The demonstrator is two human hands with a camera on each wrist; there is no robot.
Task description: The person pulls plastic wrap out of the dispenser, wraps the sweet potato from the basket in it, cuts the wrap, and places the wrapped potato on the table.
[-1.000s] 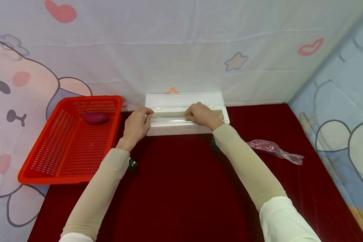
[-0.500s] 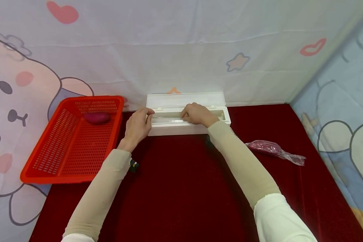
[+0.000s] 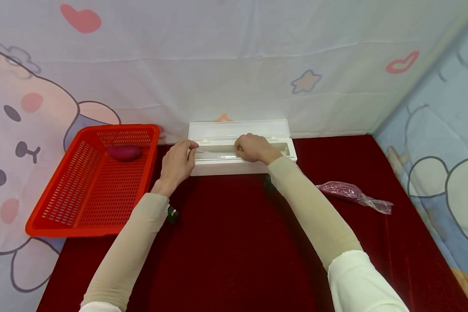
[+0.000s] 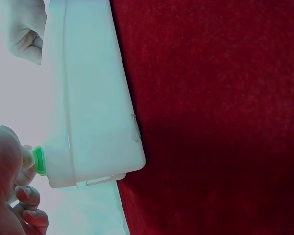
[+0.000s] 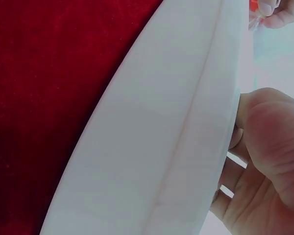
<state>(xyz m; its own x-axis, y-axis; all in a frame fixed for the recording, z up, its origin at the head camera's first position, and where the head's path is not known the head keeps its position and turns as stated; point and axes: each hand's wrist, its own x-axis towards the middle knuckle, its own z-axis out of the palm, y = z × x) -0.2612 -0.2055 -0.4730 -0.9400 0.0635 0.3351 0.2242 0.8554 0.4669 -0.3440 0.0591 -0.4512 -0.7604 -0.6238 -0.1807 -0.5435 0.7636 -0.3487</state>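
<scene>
In the head view a white cling film box stands at the back of the table, its lid raised. Clear cling film runs along the opening between both hands. My left hand is at the box's left end, thumb and forefinger pinching the film's edge. In the left wrist view a small green piece shows beside that thumb. My right hand reaches over the front edge, fingers curled down at the film; its fingertips are hidden inside the box.
A red plastic basket stands on the left with a purple, sweet-potato-like item in it. To the right lies a purplish item wrapped in clear film on the dark red cloth. A patterned curtain hangs close behind the box.
My right hand has shifted slightly left along the box. The film between the hands now looks more wrinkled and gathered. My left hand stays at the left end.
</scene>
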